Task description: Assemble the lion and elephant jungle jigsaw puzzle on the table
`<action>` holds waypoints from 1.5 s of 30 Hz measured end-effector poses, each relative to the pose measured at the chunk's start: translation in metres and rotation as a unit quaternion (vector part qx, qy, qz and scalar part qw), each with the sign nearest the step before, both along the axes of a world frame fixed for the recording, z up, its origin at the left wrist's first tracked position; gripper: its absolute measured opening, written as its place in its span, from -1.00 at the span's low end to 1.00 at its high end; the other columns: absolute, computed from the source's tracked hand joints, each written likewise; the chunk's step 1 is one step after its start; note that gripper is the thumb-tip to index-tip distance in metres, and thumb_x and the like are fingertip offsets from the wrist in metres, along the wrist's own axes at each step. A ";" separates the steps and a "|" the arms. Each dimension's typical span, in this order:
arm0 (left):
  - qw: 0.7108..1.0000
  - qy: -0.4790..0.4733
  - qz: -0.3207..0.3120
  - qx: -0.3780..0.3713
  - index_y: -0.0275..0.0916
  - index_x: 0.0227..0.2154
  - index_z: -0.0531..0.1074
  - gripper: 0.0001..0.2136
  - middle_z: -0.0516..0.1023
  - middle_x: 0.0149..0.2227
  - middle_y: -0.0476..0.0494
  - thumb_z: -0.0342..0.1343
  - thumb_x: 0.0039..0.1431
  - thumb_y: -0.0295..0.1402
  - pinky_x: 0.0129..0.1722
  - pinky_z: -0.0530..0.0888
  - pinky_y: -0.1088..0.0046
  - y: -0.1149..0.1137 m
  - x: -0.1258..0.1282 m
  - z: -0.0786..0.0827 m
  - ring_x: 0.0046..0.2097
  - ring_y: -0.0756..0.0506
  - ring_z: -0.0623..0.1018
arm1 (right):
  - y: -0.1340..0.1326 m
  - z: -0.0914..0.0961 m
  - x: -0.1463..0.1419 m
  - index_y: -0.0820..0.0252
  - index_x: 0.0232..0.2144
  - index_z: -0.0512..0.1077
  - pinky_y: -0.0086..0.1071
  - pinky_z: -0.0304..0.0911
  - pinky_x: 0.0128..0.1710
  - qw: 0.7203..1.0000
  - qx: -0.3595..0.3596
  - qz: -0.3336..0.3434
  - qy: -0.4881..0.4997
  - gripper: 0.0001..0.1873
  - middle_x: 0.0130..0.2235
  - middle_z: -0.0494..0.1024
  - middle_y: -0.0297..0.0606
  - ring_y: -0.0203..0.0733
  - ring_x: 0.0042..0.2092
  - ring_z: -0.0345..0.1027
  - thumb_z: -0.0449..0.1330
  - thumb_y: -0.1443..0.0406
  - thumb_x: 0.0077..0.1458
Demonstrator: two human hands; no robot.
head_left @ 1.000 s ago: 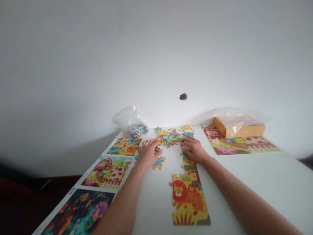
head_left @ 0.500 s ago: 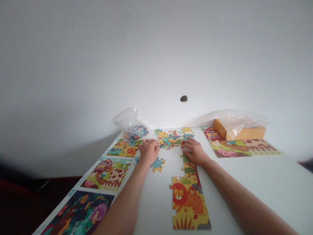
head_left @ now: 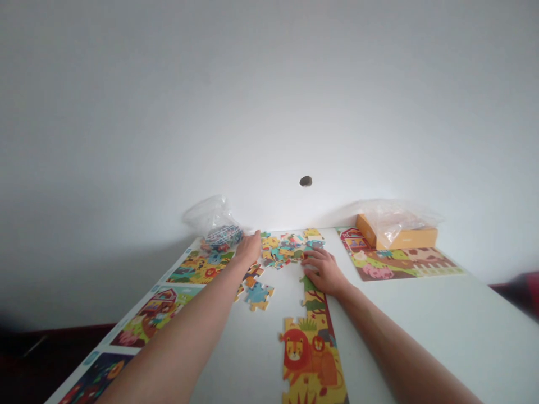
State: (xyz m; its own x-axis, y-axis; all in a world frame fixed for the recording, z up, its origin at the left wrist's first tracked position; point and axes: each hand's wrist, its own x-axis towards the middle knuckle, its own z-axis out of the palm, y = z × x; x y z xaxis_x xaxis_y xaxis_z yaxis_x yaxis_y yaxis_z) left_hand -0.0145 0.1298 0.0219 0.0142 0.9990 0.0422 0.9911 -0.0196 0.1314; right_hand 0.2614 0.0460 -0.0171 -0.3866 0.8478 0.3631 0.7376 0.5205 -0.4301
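My left hand (head_left: 251, 248) reaches to the far left of the loose puzzle pieces (head_left: 286, 249), beside the clear plastic bag (head_left: 223, 235) with more pieces inside. Its fingers are mostly hidden behind the hand. My right hand (head_left: 323, 270) lies with fingers spread at the upper end of a joined puzzle strip (head_left: 315, 303), fingertips touching the near right edge of the pile. Lower down, the strip widens into a joined lion section (head_left: 309, 356). Left of it lie a blue puzzle piece group (head_left: 257, 294) and some orange-brown pieces (head_left: 254, 274), near my left forearm.
Along the table's left edge runs a picture sheet (head_left: 160, 314), partly covered by my left arm. At the back right, an orange box (head_left: 412, 238) with clear plastic on it stands on a farm picture (head_left: 387, 265). A white wall with a hole (head_left: 305, 181) rises behind.
My left hand has moved farther away, toward the plastic bag, uncovering the orange-brown pieces. My right hand stays by the strip's upper end. The view has shifted slightly.
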 end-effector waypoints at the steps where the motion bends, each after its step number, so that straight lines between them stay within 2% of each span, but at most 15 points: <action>1: 1.000 0.002 -0.006 0.002 -0.24 0.08 0.30 -0.59 0.58 -0.08 -0.32 -0.04 0.18 -0.61 -0.06 0.43 0.31 0.002 0.001 -0.002 0.01 -0.21 0.55 | 0.000 0.000 0.000 -0.06 -0.11 0.55 0.11 0.10 0.20 1.000 -0.001 -0.002 0.001 -0.74 0.15 0.47 -0.30 0.12 0.27 0.14 0.17 0.21 0.16; 5: 0.999 0.011 -0.034 0.022 -0.23 0.06 0.30 -0.64 0.55 0.00 -0.31 0.00 0.21 -0.56 -0.03 0.43 0.34 0.008 0.003 -0.008 0.05 -0.19 0.54 | -0.001 0.002 0.000 -0.06 -0.12 0.56 0.10 0.08 0.20 1.000 -0.001 -0.004 0.006 -0.74 0.15 0.47 -0.30 0.11 0.27 0.14 0.18 0.21 0.15; 11: 0.998 0.010 -0.046 0.028 -0.23 0.00 0.38 -0.69 0.57 -0.07 -0.28 0.16 0.18 -0.41 -0.06 0.43 0.38 0.011 -0.004 -0.005 -0.02 -0.18 0.57 | -0.001 0.002 0.000 -0.05 -0.12 0.56 0.10 0.07 0.21 1.000 -0.005 -0.001 0.012 -0.74 0.15 0.47 -0.30 0.12 0.27 0.12 0.17 0.21 0.15; 15: 0.997 -0.001 -0.049 0.067 -0.23 0.05 0.37 -0.64 0.56 -0.05 -0.24 0.17 0.19 -0.36 0.00 0.41 0.40 -0.003 -0.012 -0.001 0.00 -0.16 0.54 | -0.001 0.002 0.000 -0.03 -0.12 0.56 0.11 0.06 0.22 1.000 -0.006 -0.002 0.014 -0.75 0.15 0.47 -0.29 0.13 0.27 0.12 0.17 0.22 0.15; 19: 0.990 -0.016 -0.065 0.123 -0.28 0.17 0.29 -0.57 0.49 0.00 -0.28 0.07 0.23 -0.43 0.09 0.39 0.33 -0.021 -0.022 0.000 0.06 -0.18 0.49 | -0.002 0.003 0.000 -0.03 -0.13 0.56 0.11 0.07 0.21 1.000 -0.004 -0.001 0.013 -0.75 0.14 0.47 -0.29 0.13 0.27 0.13 0.17 0.22 0.16; 22: 0.984 -0.030 -0.073 0.160 -0.27 0.19 0.28 -0.57 0.45 0.01 -0.28 0.01 0.25 -0.48 0.12 0.40 0.31 -0.030 -0.029 0.003 0.05 -0.17 0.48 | -0.002 0.002 0.000 -0.02 -0.12 0.56 0.11 0.09 0.20 1.000 0.001 0.002 0.010 -0.75 0.14 0.47 -0.28 0.13 0.26 0.14 0.17 0.22 0.16; 25: 0.960 -0.135 -0.073 0.233 -0.24 0.15 0.32 -0.60 0.45 -0.11 -0.19 0.02 0.24 -0.47 0.02 0.49 0.35 -0.043 -0.025 0.010 -0.08 -0.10 0.51 | 0.000 0.000 0.001 -0.03 -0.13 0.56 0.10 0.09 0.19 1.000 0.006 0.004 0.010 -0.75 0.13 0.48 -0.27 0.12 0.26 0.15 0.18 0.22 0.16; 27: 0.913 -0.286 -0.081 0.278 -0.21 0.12 0.34 -0.61 0.42 -0.18 -0.10 0.07 0.21 -0.42 -0.16 0.56 0.44 -0.060 -0.014 0.012 -0.20 -0.03 0.52 | 0.000 0.001 0.001 -0.03 -0.11 0.55 0.10 0.08 0.19 1.000 0.008 0.001 0.012 -0.74 0.12 0.49 -0.26 0.12 0.25 0.14 0.18 0.23 0.15; 30: 0.852 -0.455 -0.101 0.239 -0.15 0.11 0.33 -0.59 0.39 -0.18 -0.05 0.14 0.18 -0.36 -0.23 0.58 0.48 -0.092 0.010 0.005 -0.27 0.03 0.53 | -0.004 0.009 0.000 0.01 -0.04 0.51 0.09 0.04 0.21 0.999 0.029 -0.006 0.032 -0.69 0.09 0.51 -0.21 0.10 0.24 0.16 0.16 0.25 0.17; 33: 0.813 -0.539 -0.105 0.193 -0.10 0.13 0.28 -0.54 0.39 -0.03 -0.13 0.17 0.16 -0.35 -0.25 0.60 0.46 -0.121 0.030 -0.010 -0.20 -0.01 0.57 | -0.012 0.022 -0.002 0.06 0.03 0.46 0.02 0.05 0.20 0.996 0.063 0.003 0.065 -0.65 0.01 0.55 -0.16 0.04 0.15 0.23 0.11 0.26 0.21; 36: 0.818 -0.541 -0.140 0.135 -0.05 0.14 0.27 -0.53 0.30 0.19 -0.22 0.17 0.17 -0.36 -0.16 0.59 0.40 -0.134 0.039 -0.020 -0.02 -0.10 0.55 | -0.022 0.033 -0.006 0.08 0.18 0.32 -0.01 0.04 0.19 0.993 0.063 0.064 0.073 -0.51 0.00 0.56 -0.16 0.00 0.07 0.29 0.13 0.25 0.20; 40: 0.814 -0.544 -0.195 0.065 -0.08 0.16 0.24 -0.52 0.33 0.22 -0.26 0.16 0.17 -0.38 -0.07 0.58 0.33 -0.138 0.042 -0.017 0.06 -0.16 0.54 | -0.028 0.037 -0.012 0.04 0.33 0.10 -0.03 0.05 0.18 0.989 0.032 0.137 0.053 -0.24 0.06 0.52 -0.18 0.02 0.06 0.28 0.23 0.22 0.12; 42: 0.812 -0.541 -0.217 0.037 -0.09 0.15 0.23 -0.53 0.35 0.21 -0.27 0.14 0.17 -0.42 -0.04 0.56 0.30 -0.140 0.042 -0.013 0.03 -0.15 0.55 | -0.028 0.036 -0.014 0.08 0.34 0.08 -0.03 0.06 0.17 0.988 0.024 0.144 0.042 -0.17 0.06 0.51 -0.14 0.04 0.06 0.27 0.27 0.19 0.08; 45: 0.815 -0.527 -0.243 0.017 -0.08 0.18 0.20 -0.50 0.32 0.24 -0.27 0.10 0.19 -0.46 0.00 0.55 0.28 -0.143 0.040 -0.010 0.08 -0.17 0.53 | -0.026 0.034 -0.015 0.09 0.28 0.20 -0.04 0.07 0.16 0.990 0.020 0.138 0.029 -0.22 0.04 0.51 -0.12 0.06 0.07 0.26 0.32 0.14 0.04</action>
State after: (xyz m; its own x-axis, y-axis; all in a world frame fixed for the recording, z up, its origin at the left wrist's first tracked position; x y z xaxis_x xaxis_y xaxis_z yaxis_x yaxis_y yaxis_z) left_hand 0.0256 -0.0136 0.0114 0.3448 0.8846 0.3139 0.2037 -0.3969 0.8950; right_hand 0.2462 0.0195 0.0171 -0.5791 0.6972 0.4225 0.5389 0.7163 -0.4433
